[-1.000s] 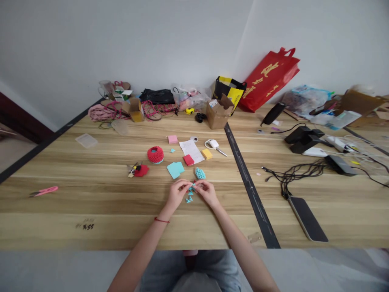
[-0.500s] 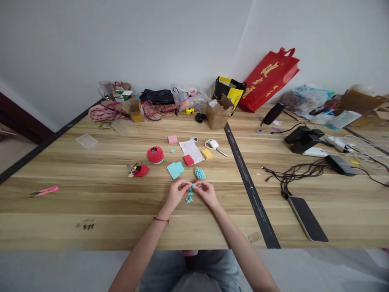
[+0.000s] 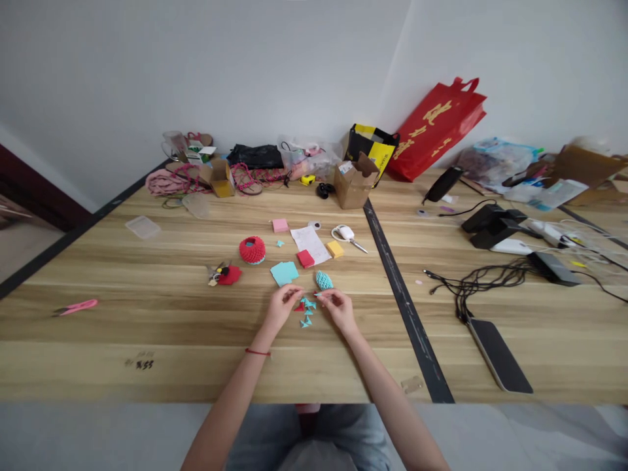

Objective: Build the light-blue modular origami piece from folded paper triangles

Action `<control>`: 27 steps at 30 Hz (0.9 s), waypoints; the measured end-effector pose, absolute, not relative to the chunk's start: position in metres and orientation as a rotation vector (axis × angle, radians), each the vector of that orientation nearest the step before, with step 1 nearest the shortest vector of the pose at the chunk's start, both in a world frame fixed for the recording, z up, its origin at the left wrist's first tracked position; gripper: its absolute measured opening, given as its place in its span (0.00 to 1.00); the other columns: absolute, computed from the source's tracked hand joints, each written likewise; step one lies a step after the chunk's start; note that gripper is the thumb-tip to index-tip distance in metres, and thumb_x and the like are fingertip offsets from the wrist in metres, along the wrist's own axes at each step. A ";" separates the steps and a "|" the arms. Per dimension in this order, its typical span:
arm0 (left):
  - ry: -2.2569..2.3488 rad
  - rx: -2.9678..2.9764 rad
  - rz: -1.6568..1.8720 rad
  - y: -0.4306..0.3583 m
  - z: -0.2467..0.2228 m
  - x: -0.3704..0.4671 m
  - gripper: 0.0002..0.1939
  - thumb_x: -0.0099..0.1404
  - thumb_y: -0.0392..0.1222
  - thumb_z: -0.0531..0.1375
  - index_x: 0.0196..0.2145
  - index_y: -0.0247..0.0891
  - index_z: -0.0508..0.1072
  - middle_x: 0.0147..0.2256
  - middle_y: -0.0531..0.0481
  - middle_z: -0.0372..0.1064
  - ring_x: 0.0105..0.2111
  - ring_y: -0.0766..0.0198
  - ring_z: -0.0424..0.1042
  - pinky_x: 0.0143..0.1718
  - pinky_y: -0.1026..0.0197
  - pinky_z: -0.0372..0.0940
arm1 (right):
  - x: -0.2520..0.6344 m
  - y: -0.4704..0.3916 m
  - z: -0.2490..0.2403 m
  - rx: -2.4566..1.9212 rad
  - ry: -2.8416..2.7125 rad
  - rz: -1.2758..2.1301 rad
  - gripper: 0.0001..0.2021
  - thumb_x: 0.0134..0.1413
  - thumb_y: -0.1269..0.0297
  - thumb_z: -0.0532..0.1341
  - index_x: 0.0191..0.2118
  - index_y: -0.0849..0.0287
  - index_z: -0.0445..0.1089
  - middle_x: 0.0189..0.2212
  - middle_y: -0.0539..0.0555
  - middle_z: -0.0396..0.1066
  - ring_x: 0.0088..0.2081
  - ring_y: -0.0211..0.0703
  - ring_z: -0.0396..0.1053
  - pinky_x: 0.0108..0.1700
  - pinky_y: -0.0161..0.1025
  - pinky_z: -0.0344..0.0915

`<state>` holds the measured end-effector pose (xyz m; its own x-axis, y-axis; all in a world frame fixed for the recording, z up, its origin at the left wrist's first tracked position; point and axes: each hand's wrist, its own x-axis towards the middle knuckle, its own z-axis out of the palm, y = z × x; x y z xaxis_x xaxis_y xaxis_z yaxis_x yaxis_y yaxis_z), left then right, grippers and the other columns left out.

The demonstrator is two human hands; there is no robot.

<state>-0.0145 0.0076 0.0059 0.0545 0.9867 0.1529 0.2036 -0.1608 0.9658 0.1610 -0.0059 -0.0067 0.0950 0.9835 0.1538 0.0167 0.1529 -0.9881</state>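
fingertips that met half a second ago have parted, leaving a gap between the left hand (image 3: pixel 283 306) and the right hand (image 3: pixel 340 310). the right one pinches a small light-blue folded-paper piece (image 3: pixel 318 294); the left one's thumb and fingertips are drawn narrow, though i cannot tell whether anything sits between them. between the hands lies a loose cluster of light-blue folded-paper triangles (image 3: pixel 308 313), with a small red paper piece (image 3: pixel 299 307) next to the left fingers. just beyond, on the pale wood-grain surface (image 3: pixel 196 340), rest a light-blue latticed paper egg shape (image 3: pixel 324 280) and flat light-blue paper sheets (image 3: pixel 283 273). farther out are a square red paper stack (image 3: pixel 305 259) and a round red folded-paper bowl (image 3: pixel 252 249).
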 end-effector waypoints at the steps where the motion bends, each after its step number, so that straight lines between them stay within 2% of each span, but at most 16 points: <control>1: 1.258 1.514 1.178 0.008 0.005 -0.014 0.10 0.60 0.45 0.58 0.34 0.36 0.74 0.33 0.47 0.75 0.32 0.62 0.74 0.35 0.61 0.69 | 0.161 -0.005 -0.006 -1.142 -1.222 1.021 0.11 0.46 0.55 0.65 0.31 0.58 0.74 0.25 0.52 0.73 0.23 0.38 0.64 0.28 0.37 0.64; 6: 1.265 1.635 1.128 0.007 0.000 -0.013 0.07 0.62 0.41 0.56 0.35 0.37 0.73 0.35 0.47 0.74 0.32 0.63 0.73 0.35 0.61 0.69 | 0.160 -0.005 -0.005 -1.122 -1.257 1.014 0.11 0.50 0.56 0.63 0.33 0.58 0.74 0.29 0.54 0.74 0.25 0.38 0.65 0.30 0.37 0.65; 11: 1.304 1.907 1.079 0.005 0.003 -0.013 0.07 0.65 0.37 0.54 0.35 0.38 0.72 0.36 0.46 0.73 0.37 0.62 0.72 0.42 0.59 0.67 | 0.162 -0.004 -0.007 -1.161 -1.137 1.016 0.12 0.45 0.54 0.65 0.29 0.58 0.73 0.27 0.53 0.75 0.27 0.42 0.69 0.32 0.39 0.66; 15: 1.322 2.064 1.025 0.001 0.008 -0.012 0.09 0.66 0.36 0.52 0.37 0.39 0.72 0.36 0.47 0.72 0.37 0.62 0.71 0.41 0.59 0.66 | 0.168 -0.002 -0.006 -1.209 -1.074 0.966 0.13 0.44 0.53 0.66 0.28 0.60 0.71 0.27 0.54 0.74 0.27 0.42 0.69 0.32 0.39 0.66; 20: 1.347 2.180 0.971 -0.001 0.012 -0.011 0.10 0.66 0.35 0.51 0.37 0.39 0.72 0.36 0.46 0.71 0.38 0.61 0.70 0.41 0.58 0.65 | 0.176 -0.002 -0.003 -1.200 -1.042 0.835 0.12 0.55 0.54 0.57 0.37 0.58 0.67 0.27 0.50 0.69 0.21 0.36 0.62 0.26 0.36 0.61; 24: 1.333 2.253 0.933 -0.001 0.012 -0.011 0.10 0.65 0.33 0.51 0.37 0.39 0.72 0.35 0.46 0.71 0.37 0.60 0.70 0.41 0.57 0.65 | 0.180 0.001 -0.010 -1.254 -1.101 0.792 0.14 0.59 0.55 0.51 0.39 0.58 0.68 0.21 0.47 0.60 0.22 0.39 0.58 0.25 0.36 0.58; 27: 1.311 2.254 0.954 -0.001 0.011 -0.011 0.10 0.65 0.33 0.51 0.37 0.40 0.72 0.35 0.47 0.71 0.37 0.60 0.69 0.41 0.57 0.65 | 0.182 0.004 -0.018 -1.298 -1.096 0.793 0.17 0.60 0.56 0.47 0.44 0.57 0.67 0.22 0.48 0.58 0.23 0.39 0.56 0.26 0.36 0.57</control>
<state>-0.0105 -0.0009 0.0111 0.3404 0.8641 0.3707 0.6186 -0.5027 0.6038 0.1817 0.0039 -0.0179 0.3235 0.9295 0.1772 0.1221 0.1447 -0.9819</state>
